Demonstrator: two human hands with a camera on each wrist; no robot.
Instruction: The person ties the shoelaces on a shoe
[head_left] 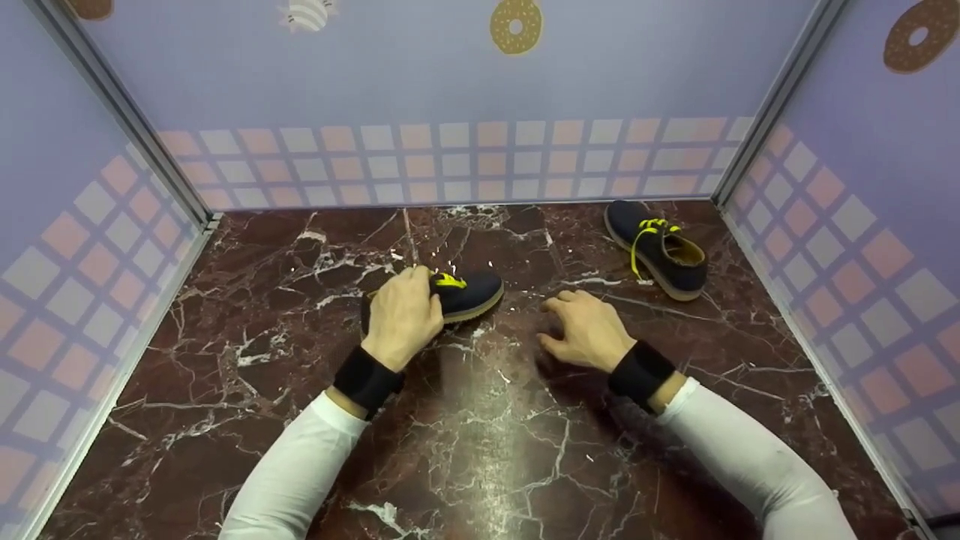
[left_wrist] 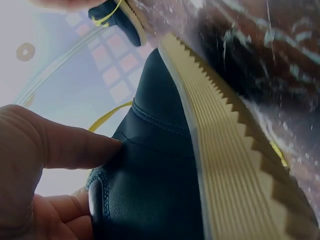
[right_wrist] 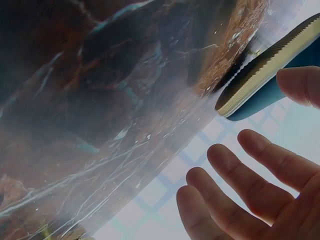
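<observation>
My left hand (head_left: 405, 311) grips a dark navy shoe (head_left: 476, 294) left of the middle of the table, its toe pointing right. In the left wrist view the thumb (left_wrist: 82, 147) presses on the shoe's side, while other fingers curl at the opening edge. A tan ribbed sole (left_wrist: 220, 145) and a strand of yellow lace (left_wrist: 107, 116) show there too. My hand hides the heel end in the head view. To the right of that shoe, my right hand (head_left: 589, 330) hovers over the table, fingers spread and loosely bent, holding nothing.
A matching shoe (head_left: 637, 232) stands at the back right, its yellow laces (head_left: 636, 255) hanging loose over the side. Dark red marbled table (head_left: 487, 450) spreads beneath both hands. Lilac panels with a checked border (head_left: 457, 161) enclose the back and sides.
</observation>
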